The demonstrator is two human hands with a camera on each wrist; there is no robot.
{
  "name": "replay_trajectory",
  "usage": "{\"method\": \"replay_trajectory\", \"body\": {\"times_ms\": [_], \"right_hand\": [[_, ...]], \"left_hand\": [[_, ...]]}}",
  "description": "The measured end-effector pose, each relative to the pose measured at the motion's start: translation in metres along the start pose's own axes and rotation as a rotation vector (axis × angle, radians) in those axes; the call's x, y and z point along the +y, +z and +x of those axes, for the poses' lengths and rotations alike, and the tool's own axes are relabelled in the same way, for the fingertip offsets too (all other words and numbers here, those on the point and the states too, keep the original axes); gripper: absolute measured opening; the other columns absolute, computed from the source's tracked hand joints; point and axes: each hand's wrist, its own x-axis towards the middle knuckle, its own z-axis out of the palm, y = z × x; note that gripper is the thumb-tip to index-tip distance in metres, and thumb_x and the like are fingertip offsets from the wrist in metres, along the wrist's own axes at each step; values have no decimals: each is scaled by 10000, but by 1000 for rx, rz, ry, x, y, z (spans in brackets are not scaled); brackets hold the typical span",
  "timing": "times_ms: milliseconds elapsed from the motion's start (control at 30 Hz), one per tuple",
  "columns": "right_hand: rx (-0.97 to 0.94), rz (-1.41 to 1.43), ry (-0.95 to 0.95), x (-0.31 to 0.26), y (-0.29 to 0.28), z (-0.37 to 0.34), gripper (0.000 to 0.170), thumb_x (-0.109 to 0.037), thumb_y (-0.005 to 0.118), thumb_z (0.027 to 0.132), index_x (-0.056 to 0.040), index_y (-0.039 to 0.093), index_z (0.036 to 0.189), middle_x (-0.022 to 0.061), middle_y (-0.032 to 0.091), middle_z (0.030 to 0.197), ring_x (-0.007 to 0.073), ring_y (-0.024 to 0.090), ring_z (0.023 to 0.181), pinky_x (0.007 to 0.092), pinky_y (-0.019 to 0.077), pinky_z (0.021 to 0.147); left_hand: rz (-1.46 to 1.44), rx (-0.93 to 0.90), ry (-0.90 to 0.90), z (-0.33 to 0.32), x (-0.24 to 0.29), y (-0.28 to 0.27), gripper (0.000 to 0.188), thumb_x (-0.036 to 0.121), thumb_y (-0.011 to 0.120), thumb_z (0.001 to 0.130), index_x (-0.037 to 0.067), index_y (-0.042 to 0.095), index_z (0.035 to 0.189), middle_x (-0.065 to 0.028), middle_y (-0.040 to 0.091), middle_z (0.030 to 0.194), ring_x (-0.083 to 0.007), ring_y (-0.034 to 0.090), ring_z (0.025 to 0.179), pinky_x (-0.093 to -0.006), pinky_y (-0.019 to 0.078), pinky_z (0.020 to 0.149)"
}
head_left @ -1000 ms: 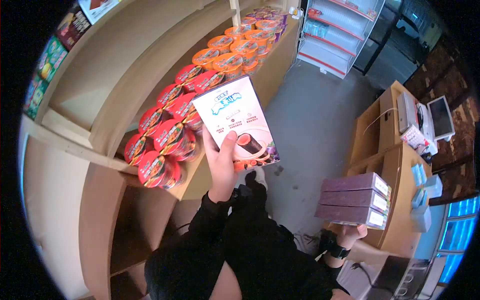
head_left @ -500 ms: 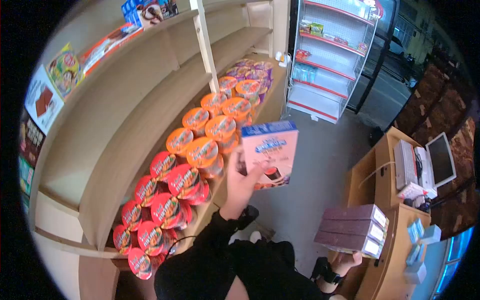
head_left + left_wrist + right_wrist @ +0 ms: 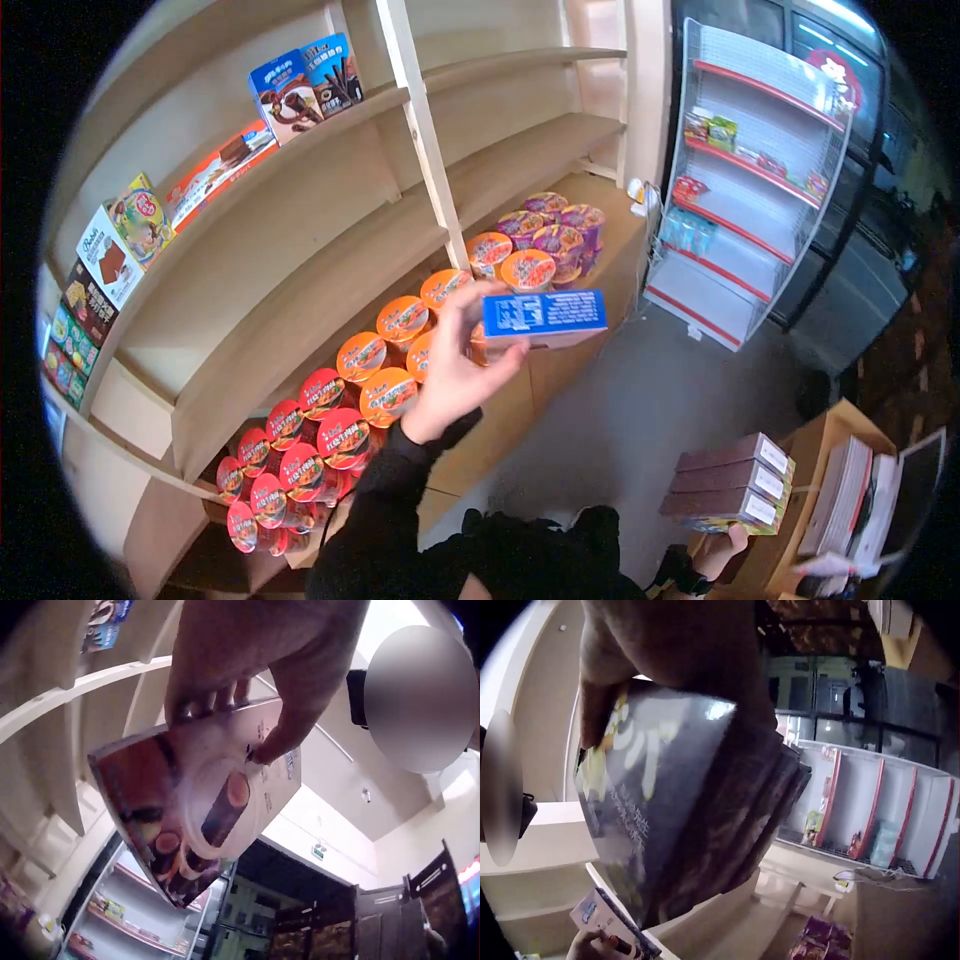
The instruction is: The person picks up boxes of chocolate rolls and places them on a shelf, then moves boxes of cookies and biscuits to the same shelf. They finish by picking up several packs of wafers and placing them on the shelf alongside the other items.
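Left hand [image 3: 455, 375] pinches a carton [image 3: 546, 313] (between thumb and fingers); right hand [image 3: 720, 549] grips boxes [image 3: 722, 484].

The floor [image 3: 590, 440] is leaving a passage between the box [image 3: 545, 312] in the left hand [image 3: 456, 378] and the stack of boxes [image 3: 722, 482] in the right hand [image 3: 724, 546]. Red cups [image 3: 344, 438] and orange cups [image 3: 403, 320] are crowding the ledge [image 3: 622, 225], and a post [image 3: 427, 150] is barring sideways reach along the shelves (its lower end is standing behind the orange cups). Between the upper board [image 3: 500, 68] and lower board [image 3: 540, 143], a gap is leaving room.

Left fingers [image 3: 496, 371] pinching, right fingers [image 3: 738, 538] gripping
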Motion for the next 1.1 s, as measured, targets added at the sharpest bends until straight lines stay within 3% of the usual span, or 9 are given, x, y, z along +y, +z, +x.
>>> {"method": "replay_trajectory", "body": {"times_ms": [100,200,300,467,533,567,733,900,1100], "right_hand": [[-367,-34,48,28,-26,85,772,-307,621,645,-32,371,1321,104,475,1252,275,492,1108,379,412,912],[-512,-78,97,42,-1,133,772,-283,613,641,-41,364,1331,114,468,1267,288,488,1119,399,420,919],[-546,127,176,65,35,166,752,-223,596,646,-71,358,1343,111,462,1283,299,489,1126,426,433,924],[-375,-194,252,103,75,203,745,-192,598,654,-69,353,1347,107,463,1287,307,487,1137,427,436,935],[-321,-331,266,113,103,212,743,-179,599,657,-68,352,1349,106,463,1288,310,486,1142,428,438,939],[-609,155,318,113,122,220,724,-153,611,685,-70,348,1354,101,451,1309,309,471,1175,428,435,958],[-802,248,342,120,205,264,681,-195,612,747,-61,342,1358,109,459,1309,302,466,1186,421,408,987],[-986,400,359,145,267,285,637,-246,614,826,-51,335,1364,118,468,1309,295,461,1200,413,373,1022],[-838,419,517,177,287,295,585,-292,571,877,-19,354,1346,148,502,1274,309,489,1164,374,377,1011]], "left_hand": [[247,-55,36,50,9,-6,645,-27,708,666,48,401,1228,-90,506,1139,-185,525,1075,-320,432,926],[486,-76,169,101,19,-19,534,-17,688,663,30,486,1155,-122,585,1126,-218,583,1045,-326,457,891],[729,-71,116,142,23,-42,469,-1,711,654,19,530,1086,-109,612,1043,-200,594,998,-318,459,866],[1049,20,317,212,16,-94,467,65,755,676,6,530,1080,-90,609,1001,-176,583,950,-303,453,837],[1027,104,290,239,13,-122,472,101,760,704,2,523,1100,-79,609,1010,-160,570,968,-304,447,848],[963,76,276,252,10,-139,482,128,761,729,10,518,1127,-75,610,1003,-142,575,949,-289,469,838],[776,141,215,303,9,-178,505,96,738,753,22,484,1183,-88,614,1023,-134,622,887,-269,549,735],[925,78,176,358,-1,-228,531,116,754,748,31,489,1201,-68,611,1052,-138,587,974,-274,482,851],[960,-106,-39,397,-35,-248,519,78,735,735,53,502,1199,-45,602,1052,-121,574,982,-271,448,892]]}}
